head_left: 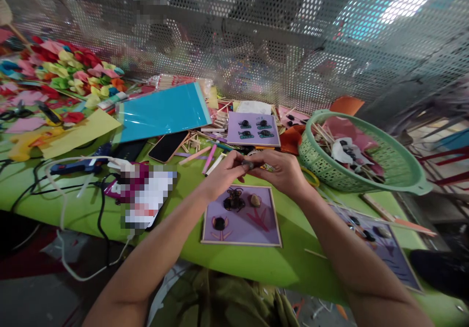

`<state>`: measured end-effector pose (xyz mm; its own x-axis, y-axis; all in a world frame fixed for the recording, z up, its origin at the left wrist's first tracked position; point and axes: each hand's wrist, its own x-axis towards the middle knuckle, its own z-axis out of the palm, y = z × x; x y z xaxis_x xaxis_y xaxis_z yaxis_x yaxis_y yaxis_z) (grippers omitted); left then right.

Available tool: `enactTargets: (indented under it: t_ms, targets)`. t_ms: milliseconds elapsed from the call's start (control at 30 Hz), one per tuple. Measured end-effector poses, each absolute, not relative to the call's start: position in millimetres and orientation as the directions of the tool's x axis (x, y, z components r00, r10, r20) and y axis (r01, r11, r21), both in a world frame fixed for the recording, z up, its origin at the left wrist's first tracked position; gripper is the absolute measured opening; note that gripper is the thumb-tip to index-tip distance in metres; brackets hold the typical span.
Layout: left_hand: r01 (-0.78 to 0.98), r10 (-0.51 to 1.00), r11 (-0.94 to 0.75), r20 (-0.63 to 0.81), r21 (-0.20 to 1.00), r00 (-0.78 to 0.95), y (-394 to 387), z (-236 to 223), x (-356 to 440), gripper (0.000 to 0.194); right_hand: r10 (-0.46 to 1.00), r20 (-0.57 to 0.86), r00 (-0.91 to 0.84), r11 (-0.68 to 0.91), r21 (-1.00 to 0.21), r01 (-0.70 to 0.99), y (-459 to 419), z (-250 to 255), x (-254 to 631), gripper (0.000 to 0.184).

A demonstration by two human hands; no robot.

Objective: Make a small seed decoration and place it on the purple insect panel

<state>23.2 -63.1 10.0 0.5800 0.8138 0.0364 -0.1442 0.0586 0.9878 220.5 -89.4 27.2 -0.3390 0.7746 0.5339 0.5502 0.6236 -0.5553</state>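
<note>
Above a framed purple picture point(238, 234), my left hand point(229, 169) and my right hand point(282, 171) meet at the fingertips. Between them they pinch a small dark stone point(248, 164), partly covered by the fingers. The picture lies flat on the table and carries a black stone point(219, 223), a tan stone point(255, 200) and a dark insect-like figure point(234, 199). Pinkish cut-out or drawn shapes surround the stones. Beyond my hands lies a purple card point(252, 129) with several dark stones on it.
A green basket point(330, 180) with craft scraps stands at right, beside another purple picture point(388, 253). At left are a phone point(166, 146), cables, a blue glue gun point(78, 166), a yellow one point(31, 142) and colourful paper pieces point(73, 68). A perforated metal screen point(220, 38) rises behind.
</note>
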Motion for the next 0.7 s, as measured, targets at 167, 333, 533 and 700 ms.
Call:
enactTargets:
  t_ms: [167, 333, 533, 700]
  targets:
    - [-0.127, 0.820, 0.046, 0.036, 0.991, 0.571, -63.8, 9.2, 24.4, 0.019, 0.782, 0.530, -0.328, 0.615, -0.571, 0.544, -89.1, 26.1, 221.0, 0.022]
    - [-0.127, 0.818, 0.035, 0.045, 0.991, 0.574, -63.8, 8.3, 24.2, 0.016, 0.800, 0.514, -0.309, 0.594, -0.606, 0.530, -89.2, 26.8, 221.0, 0.022]
    - [-0.111, 0.810, 0.036, 0.036, 0.993, 0.586, -62.8, 9.2, 23.7, 0.016, 0.824, 0.486, -0.291, 0.562, -0.645, 0.518, -88.2, 27.2, 221.5, 0.020]
    - [-0.070, 0.787, 0.047, 0.006, 0.996, 0.617, -63.0, 10.4, 20.8, 0.018, 0.811, 0.500, -0.304, 0.581, -0.625, 0.522, -87.7, 27.0, 221.1, 0.019]
